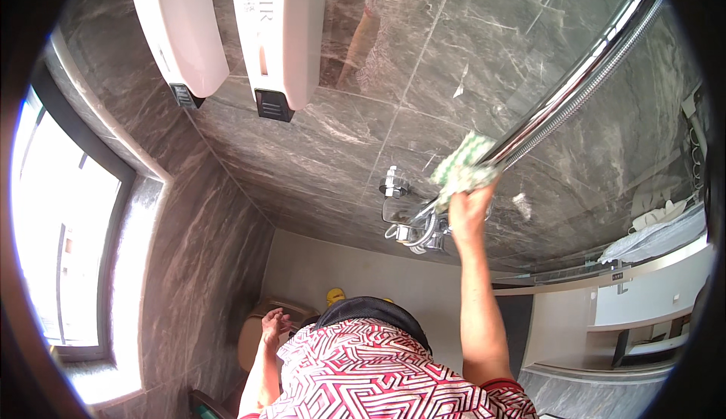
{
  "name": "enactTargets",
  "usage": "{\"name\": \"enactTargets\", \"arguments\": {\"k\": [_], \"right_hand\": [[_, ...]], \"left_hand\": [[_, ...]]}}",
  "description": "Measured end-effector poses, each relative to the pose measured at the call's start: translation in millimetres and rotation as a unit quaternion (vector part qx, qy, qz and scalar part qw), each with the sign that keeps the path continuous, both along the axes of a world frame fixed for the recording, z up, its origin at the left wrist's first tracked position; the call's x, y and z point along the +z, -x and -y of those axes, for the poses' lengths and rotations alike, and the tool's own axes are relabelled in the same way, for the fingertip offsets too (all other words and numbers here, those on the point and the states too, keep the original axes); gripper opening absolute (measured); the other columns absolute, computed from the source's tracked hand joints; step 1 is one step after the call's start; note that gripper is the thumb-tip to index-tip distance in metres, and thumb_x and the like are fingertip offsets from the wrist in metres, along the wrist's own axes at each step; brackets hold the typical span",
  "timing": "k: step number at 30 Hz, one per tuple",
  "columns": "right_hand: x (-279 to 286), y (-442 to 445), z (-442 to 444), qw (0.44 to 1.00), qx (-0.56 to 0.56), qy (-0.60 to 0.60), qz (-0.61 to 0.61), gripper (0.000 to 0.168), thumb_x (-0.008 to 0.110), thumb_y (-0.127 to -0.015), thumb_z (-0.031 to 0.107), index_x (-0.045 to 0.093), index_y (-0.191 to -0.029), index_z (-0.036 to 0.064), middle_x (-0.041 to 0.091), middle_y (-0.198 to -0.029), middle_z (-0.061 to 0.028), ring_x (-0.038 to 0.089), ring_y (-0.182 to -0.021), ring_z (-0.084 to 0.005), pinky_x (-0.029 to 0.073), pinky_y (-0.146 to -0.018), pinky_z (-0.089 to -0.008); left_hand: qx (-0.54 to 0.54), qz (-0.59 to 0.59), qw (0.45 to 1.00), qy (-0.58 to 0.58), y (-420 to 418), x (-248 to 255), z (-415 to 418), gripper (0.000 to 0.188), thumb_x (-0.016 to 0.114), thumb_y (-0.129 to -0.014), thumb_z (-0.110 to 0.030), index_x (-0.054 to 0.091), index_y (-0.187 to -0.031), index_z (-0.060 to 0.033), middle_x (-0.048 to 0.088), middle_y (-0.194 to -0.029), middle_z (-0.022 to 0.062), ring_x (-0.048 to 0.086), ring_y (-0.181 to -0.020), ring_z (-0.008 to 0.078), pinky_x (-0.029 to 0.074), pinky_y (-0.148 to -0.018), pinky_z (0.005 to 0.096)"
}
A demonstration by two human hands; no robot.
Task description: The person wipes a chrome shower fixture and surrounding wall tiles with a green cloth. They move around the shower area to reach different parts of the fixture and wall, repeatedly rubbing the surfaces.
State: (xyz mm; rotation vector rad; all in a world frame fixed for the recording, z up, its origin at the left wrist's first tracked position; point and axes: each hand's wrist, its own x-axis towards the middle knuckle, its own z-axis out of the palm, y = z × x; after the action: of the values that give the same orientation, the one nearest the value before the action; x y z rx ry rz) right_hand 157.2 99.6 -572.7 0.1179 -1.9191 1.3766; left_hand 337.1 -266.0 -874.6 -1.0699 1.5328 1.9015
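Note:
My right hand (pixel 471 203) is wrapped around a green-and-white checked cloth (pixel 466 164), which presses around the lower part of a chrome shower riser pipe (pixel 561 78). A ribbed metal shower hose (pixel 584 90) runs along the pipe. Just below the hand are chrome shower fittings (pixel 417 234) on the marble-look wall, partly hidden by it. My left hand (pixel 275 326) hangs low at my left side, fingers loosely bent and apart, holding nothing that I can see.
Two white wall dispensers (pixel 187 33) (pixel 283 33) hang at the upper left. A window (pixel 68 220) is at far left. A brown bin-like container (pixel 249 334) stands by my left hand. A glass edge and counter (pixel 646 328) lie to the right.

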Motion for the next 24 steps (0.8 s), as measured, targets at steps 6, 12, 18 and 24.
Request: {"name": "enactTargets", "arguments": {"k": [6, 12, 18, 24], "right_hand": [[-39, -68, 27, 0.94, -0.101, -0.202, 0.257, 0.056, 0.041, -0.065, -0.006, 0.023, -0.119, -0.004, 0.031, -0.113, -0.0247, 0.031, -0.107, -0.0372, 0.025, -0.091, -0.0387], [-38, -55, 50, 0.931, -0.013, -0.291, 0.219, 0.04, 0.044, -0.064, -0.007, 0.042, -0.103, -0.002, 0.04, -0.101, -0.019, 0.043, -0.088, -0.0325, 0.038, -0.077, -0.0376], [-41, -30, 59, 0.876, 0.002, -0.425, 0.227, 0.042, 0.049, -0.062, 0.0, 0.04, -0.102, -0.008, 0.037, -0.108, -0.025, 0.038, -0.096, -0.0335, 0.031, -0.086, -0.0377], [-50, -35, 56, 0.879, 0.005, -0.428, 0.211, 0.045, 0.047, -0.064, 0.001, 0.037, -0.106, -0.011, 0.032, -0.115, -0.0267, 0.03, -0.109, -0.0358, 0.025, -0.094, -0.0382]], "left_hand": [[0.011, -0.002, 1.0, 0.013, -2, 10, 4, 0.029, 0.041, -0.083, -0.018, 0.042, -0.109, -0.005, 0.058, -0.087, 0.0112, 0.058, -0.066, 0.0205, 0.048, -0.058, 0.0325], [-0.016, 0.035, 0.998, 0.04, -19, -1, 14, 0.03, 0.036, -0.085, -0.02, 0.041, -0.11, -0.0049, 0.057, -0.089, 0.0113, 0.059, -0.072, 0.0221, 0.045, -0.062, 0.0334], [-0.006, -0.002, 1.0, 0.0, -9, 7, 6, 0.03, 0.04, -0.083, -0.019, 0.041, -0.11, -0.0051, 0.057, -0.088, 0.0106, 0.058, -0.068, 0.0199, 0.047, -0.059, 0.0321], [0.014, -0.012, 0.999, -0.031, -9, -6, 8, 0.031, 0.043, -0.083, -0.022, 0.041, -0.11, -0.0061, 0.058, -0.086, 0.009, 0.058, -0.063, 0.0163, 0.046, -0.055, 0.0281]]}}
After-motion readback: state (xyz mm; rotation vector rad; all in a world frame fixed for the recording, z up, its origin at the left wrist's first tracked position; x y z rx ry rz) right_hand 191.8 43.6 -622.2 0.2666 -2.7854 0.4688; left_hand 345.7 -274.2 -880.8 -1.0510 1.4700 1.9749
